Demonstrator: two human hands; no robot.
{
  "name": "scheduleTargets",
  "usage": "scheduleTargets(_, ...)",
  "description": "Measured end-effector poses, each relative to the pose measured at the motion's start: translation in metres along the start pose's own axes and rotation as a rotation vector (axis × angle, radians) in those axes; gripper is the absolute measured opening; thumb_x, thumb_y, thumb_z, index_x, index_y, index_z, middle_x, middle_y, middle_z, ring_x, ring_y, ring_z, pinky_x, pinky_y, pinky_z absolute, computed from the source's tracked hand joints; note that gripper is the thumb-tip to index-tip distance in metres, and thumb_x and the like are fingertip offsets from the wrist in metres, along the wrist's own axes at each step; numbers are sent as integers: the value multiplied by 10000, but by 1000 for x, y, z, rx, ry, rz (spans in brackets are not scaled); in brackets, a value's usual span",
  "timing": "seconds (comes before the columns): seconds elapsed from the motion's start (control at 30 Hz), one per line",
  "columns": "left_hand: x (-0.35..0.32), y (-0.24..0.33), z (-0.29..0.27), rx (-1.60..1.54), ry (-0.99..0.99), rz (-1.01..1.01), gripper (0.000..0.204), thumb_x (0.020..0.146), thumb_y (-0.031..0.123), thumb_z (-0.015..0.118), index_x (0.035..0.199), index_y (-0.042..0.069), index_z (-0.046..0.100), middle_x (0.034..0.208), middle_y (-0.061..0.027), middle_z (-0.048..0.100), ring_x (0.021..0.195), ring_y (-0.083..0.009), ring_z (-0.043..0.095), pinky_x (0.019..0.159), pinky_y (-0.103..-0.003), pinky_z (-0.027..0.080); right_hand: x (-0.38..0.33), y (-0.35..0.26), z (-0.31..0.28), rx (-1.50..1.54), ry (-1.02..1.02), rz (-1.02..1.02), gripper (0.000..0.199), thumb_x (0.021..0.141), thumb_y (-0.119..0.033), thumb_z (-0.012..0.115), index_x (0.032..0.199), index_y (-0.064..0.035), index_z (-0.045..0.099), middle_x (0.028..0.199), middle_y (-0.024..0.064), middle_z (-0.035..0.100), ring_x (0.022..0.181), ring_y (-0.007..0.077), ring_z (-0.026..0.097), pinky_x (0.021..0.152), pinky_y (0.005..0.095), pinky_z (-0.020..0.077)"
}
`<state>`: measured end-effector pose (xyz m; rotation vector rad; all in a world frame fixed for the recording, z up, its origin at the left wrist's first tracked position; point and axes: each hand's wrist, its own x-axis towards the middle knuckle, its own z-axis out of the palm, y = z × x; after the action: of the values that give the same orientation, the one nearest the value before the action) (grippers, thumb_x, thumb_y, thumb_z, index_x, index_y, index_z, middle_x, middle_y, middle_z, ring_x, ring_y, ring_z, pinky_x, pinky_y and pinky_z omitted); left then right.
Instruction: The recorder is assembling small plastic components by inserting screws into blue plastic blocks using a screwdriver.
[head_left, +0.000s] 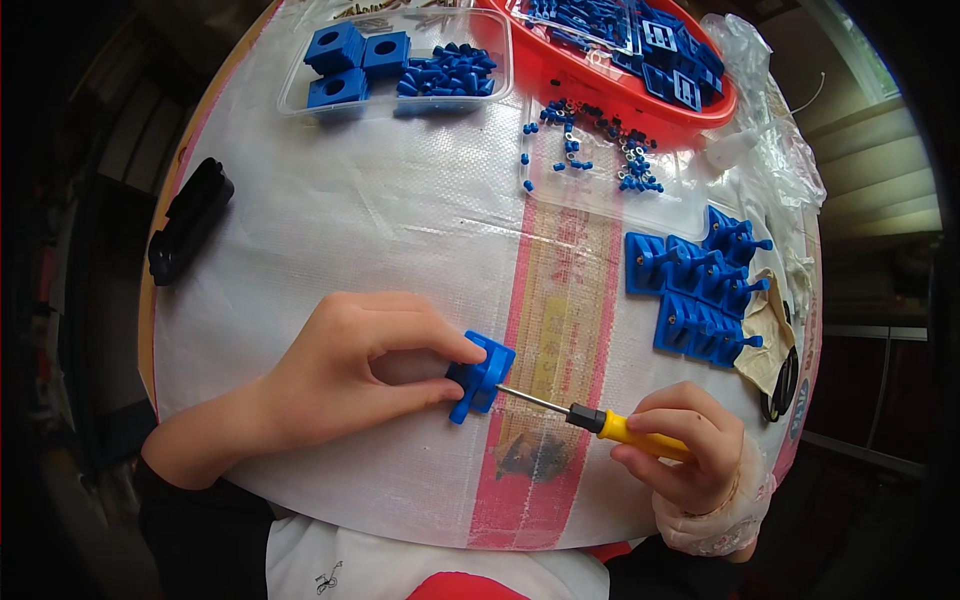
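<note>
Between the thumb and fingers of my left hand (370,355) is a blue plastic bracket (487,372), a square-based piece with a small lever sticking out toward me. My right hand (690,445) is closed around the yellow handle of a screwdriver (640,437). Its metal shaft points left, and the tip meets the right side of the bracket. Whether a screw sits at the tip is too small to make out. Farther right, several similar blue assembled brackets (697,285) stand grouped together on the table.
A clear tub (400,108) with blue blocks and small blue pieces stands at the back. Behind right is a red basin (690,118) of blue parts, before it a clear tray (600,200) of small fittings. A black case (190,220) lies left; scissors (783,385) lie right.
</note>
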<state>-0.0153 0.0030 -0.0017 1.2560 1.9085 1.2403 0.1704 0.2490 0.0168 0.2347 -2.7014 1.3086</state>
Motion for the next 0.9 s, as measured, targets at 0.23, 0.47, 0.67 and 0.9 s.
scheduleTargets(0.23, 1, 0, 0, 12, -6, -7, 279, 707, -2, 808, 972, 22, 724, 907, -112, 706, 832, -206, 677, 765, -290, 539, -3, 3, 0, -2, 8, 8, 284, 726, -6, 800, 971, 11, 657, 851, 122, 621, 696, 209, 649, 577, 274, 516)
scheduleTargets(0.47, 1, 0, 0, 20, 2, -6, 275, 701, -5, 810, 961, 19, 723, 902, -107, 707, 831, -204, 679, 762, -289, 540, -6, 10, 4, -142, -19, -206, 305, 713, 27, 726, 1010, 29, 658, 881, 152, 613, 660, 222, 633, 538, 296, 507)
scheduleTargets(0.67, 0, 0, 0, 15, 9, -3, 279, 696, -11, 812, 959, 15, 723, 905, -110, 707, 835, -207, 680, 764, -291, 541, -7, 13, -1, -287, -100, -389, 419, 645, -1, 624, 1061, 45, 646, 957, 175, 576, 585, 201, 564, 502, 300, 477)
scheduleTargets(0.9, -1, 0, 2, 61, 4, 11, 279, 694, -2, 816, 957, 25, 728, 914, -108, 709, 851, -217, 678, 776, -302, 544, -6, 11, 3, -274, -53, -300, 355, 678, -4, 707, 1030, 13, 670, 913, 145, 593, 628, 199, 599, 529, 280, 492)
